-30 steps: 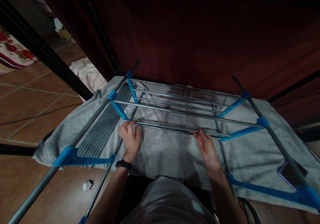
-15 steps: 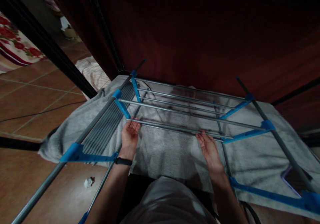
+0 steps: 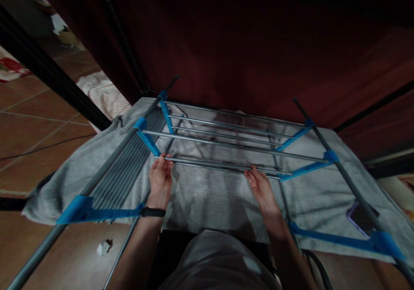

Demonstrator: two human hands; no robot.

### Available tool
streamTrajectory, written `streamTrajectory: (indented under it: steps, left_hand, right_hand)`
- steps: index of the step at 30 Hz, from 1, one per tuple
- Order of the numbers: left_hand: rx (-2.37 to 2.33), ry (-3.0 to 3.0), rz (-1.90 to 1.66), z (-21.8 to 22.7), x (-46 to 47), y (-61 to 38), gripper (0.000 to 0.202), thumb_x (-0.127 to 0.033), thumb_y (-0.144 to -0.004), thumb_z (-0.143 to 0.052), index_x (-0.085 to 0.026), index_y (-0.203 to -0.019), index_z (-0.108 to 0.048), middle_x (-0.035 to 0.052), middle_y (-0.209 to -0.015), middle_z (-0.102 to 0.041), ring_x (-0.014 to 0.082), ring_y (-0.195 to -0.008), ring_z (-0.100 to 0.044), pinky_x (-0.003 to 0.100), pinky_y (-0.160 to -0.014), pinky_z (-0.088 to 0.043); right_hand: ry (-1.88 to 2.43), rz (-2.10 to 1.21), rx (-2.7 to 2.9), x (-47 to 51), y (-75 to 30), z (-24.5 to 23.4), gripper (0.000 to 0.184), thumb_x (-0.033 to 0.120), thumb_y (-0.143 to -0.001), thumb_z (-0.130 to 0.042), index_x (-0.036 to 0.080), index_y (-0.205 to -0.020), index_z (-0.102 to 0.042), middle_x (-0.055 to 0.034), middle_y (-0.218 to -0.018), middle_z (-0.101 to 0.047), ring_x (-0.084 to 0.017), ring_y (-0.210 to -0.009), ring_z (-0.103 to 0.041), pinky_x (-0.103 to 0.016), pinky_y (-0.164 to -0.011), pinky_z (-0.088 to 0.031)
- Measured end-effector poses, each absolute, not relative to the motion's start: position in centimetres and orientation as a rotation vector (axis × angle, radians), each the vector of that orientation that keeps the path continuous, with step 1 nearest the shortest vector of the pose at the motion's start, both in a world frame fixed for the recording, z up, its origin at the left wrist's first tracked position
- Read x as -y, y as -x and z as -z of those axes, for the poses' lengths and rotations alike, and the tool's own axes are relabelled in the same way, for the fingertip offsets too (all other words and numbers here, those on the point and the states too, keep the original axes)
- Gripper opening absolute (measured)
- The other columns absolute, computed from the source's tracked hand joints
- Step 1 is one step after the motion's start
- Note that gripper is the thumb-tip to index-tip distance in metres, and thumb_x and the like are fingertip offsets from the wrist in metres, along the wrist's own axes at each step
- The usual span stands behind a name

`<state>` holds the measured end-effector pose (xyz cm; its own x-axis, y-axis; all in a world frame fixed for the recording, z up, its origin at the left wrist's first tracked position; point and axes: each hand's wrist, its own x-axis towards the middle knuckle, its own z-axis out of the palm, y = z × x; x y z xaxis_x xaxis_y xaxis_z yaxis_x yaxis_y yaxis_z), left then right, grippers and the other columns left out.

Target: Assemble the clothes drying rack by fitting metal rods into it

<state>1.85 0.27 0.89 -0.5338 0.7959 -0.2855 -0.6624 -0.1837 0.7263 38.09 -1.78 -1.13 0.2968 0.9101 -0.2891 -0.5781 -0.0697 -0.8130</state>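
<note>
A grey metal drying rack (image 3: 226, 145) with blue plastic joints stands in front of me, over a grey towel (image 3: 207, 195) spread beneath it. My left hand (image 3: 159, 179) reaches up to the left end of the nearest rail (image 3: 213, 165), fingertips touching it, fingers slightly apart. My right hand (image 3: 260, 185) lies flat, palm up, fingers stretched toward the same rail near its right end. Neither hand holds anything. A black band sits on my left wrist.
A dark red curtain (image 3: 258, 44) hangs right behind the rack. Brown floor tiles (image 3: 39, 130) lie to the left, with a striped cloth (image 3: 100, 91) and a crumpled white scrap (image 3: 103, 247). A phone-like dark object (image 3: 360, 214) rests on the towel at right.
My left hand has uncurled from gripping the near rail to touching it with its fingertips. The view has shifted slightly; the right hand stays at the rail.
</note>
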Motion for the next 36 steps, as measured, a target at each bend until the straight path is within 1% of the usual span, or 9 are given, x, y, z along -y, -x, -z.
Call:
streamTrajectory:
  steps: [3, 6, 12, 17, 19, 23, 29, 33, 36]
  left_hand:
    - [-1.048, -0.200, -1.857, -1.2, -0.4, -1.8, 0.010, -0.020, -0.091, -0.079, -0.015, -0.093, -0.071, -0.0001, -0.085, -0.075, 0.0045, -0.064, -0.063, 0.016, -0.071, -0.055]
    - [-1.063, -0.150, -1.864, -1.9, -0.3, -2.0, 0.003, -0.015, -0.095, -0.071, -0.016, -0.092, -0.071, -0.0003, -0.083, -0.074, 0.0062, -0.069, -0.066, 0.015, -0.070, -0.056]
    - [-1.042, -0.184, -1.878, -3.7, 0.0, -2.3, 0.017, -0.010, -0.100, -0.061, -0.018, -0.088, -0.070, -0.0008, -0.083, -0.072, 0.0072, -0.076, -0.068, 0.015, -0.076, -0.059]
    - [-1.090, -0.172, -1.898, -4.1, -0.8, -1.9, 0.015, -0.010, -0.097, -0.062, -0.019, -0.088, -0.070, 0.0008, -0.085, -0.073, 0.0107, -0.078, -0.070, 0.023, -0.081, -0.062]
    - [-1.126, -0.214, -1.923, -4.1, -1.2, -1.8, 0.011, -0.013, -0.096, -0.065, -0.021, -0.091, -0.070, 0.0012, -0.086, -0.073, 0.0127, -0.079, -0.071, 0.025, -0.079, -0.062]
    - [-1.137, -0.298, -1.938, -4.0, -1.6, -1.9, 0.005, -0.018, -0.097, -0.066, -0.021, -0.094, -0.070, 0.0013, -0.088, -0.073, 0.0133, -0.080, -0.072, 0.025, -0.078, -0.063]
    - [-1.128, -0.278, -1.930, -3.9, -1.7, -2.4, 0.003, -0.018, -0.096, -0.068, -0.019, -0.094, -0.069, 0.0002, -0.086, -0.073, 0.0115, -0.078, -0.072, 0.021, -0.075, -0.062]
    - [-1.152, -0.238, -1.929, -3.6, -1.7, -2.6, 0.009, -0.013, -0.093, -0.068, -0.020, -0.088, -0.067, -0.0007, -0.083, -0.071, 0.0115, -0.079, -0.072, 0.021, -0.077, -0.062]
    - [-1.175, -0.233, -1.927, -3.4, -1.7, -2.6, 0.012, -0.011, -0.093, -0.066, -0.021, -0.088, -0.067, -0.0003, -0.083, -0.071, 0.0116, -0.079, -0.071, 0.021, -0.076, -0.062]
  right_hand:
    - [1.052, -1.278, 0.417, 1.7, -37.9, 0.8, 0.022, 0.028, -0.072, -0.091, 0.025, -0.076, -0.069, 0.0020, -0.083, -0.078, -0.018, -0.082, -0.077, -0.036, -0.090, -0.065]
    - [1.041, -1.283, 0.428, 1.8, -37.9, 0.4, 0.023, 0.032, -0.072, -0.091, 0.026, -0.077, -0.069, 0.0025, -0.082, -0.077, -0.018, -0.084, -0.077, -0.036, -0.090, -0.064]
    - [1.109, -1.345, 0.504, 2.7, -38.8, -0.3, 0.035, 0.049, -0.070, -0.092, 0.024, -0.082, -0.070, -0.0030, -0.086, -0.078, -0.021, -0.083, -0.076, -0.038, -0.085, -0.063]
    - [1.315, -0.996, 0.536, 3.9, -42.3, 0.9, 0.035, 0.055, -0.076, -0.082, 0.025, -0.088, -0.068, 0.0000, -0.086, -0.072, -0.017, -0.077, -0.068, -0.033, -0.077, -0.059]
    - [1.393, -0.698, 0.519, 4.2, -44.3, 1.5, 0.032, 0.050, -0.076, -0.079, 0.027, -0.093, -0.066, 0.0026, -0.092, -0.069, -0.016, -0.084, -0.065, -0.030, -0.080, -0.057]
    - [1.484, -0.293, 0.530, 4.1, -47.1, 2.0, 0.042, 0.040, -0.075, -0.076, 0.029, -0.114, -0.064, 0.0001, -0.121, -0.064, -0.017, -0.113, -0.060, -0.030, -0.104, -0.048]
    - [1.416, -0.367, 0.594, 3.7, -48.5, 2.3, 0.069, 0.034, -0.077, -0.070, 0.032, -0.144, -0.052, -0.0033, -0.141, -0.060, -0.018, -0.128, -0.058, -0.035, -0.113, -0.045]
    - [1.537, -0.340, 0.636, 3.6, -50.3, 2.2, 0.063, 0.036, -0.075, -0.069, 0.027, -0.137, -0.062, -0.0062, -0.147, -0.058, -0.023, -0.137, -0.054, -0.040, -0.120, -0.040]
    - [1.552, -0.410, 0.650, 3.2, -50.8, 1.9, 0.057, 0.037, -0.075, -0.068, 0.027, -0.131, -0.066, -0.0071, -0.143, -0.063, -0.025, -0.135, -0.057, -0.042, -0.116, -0.044]
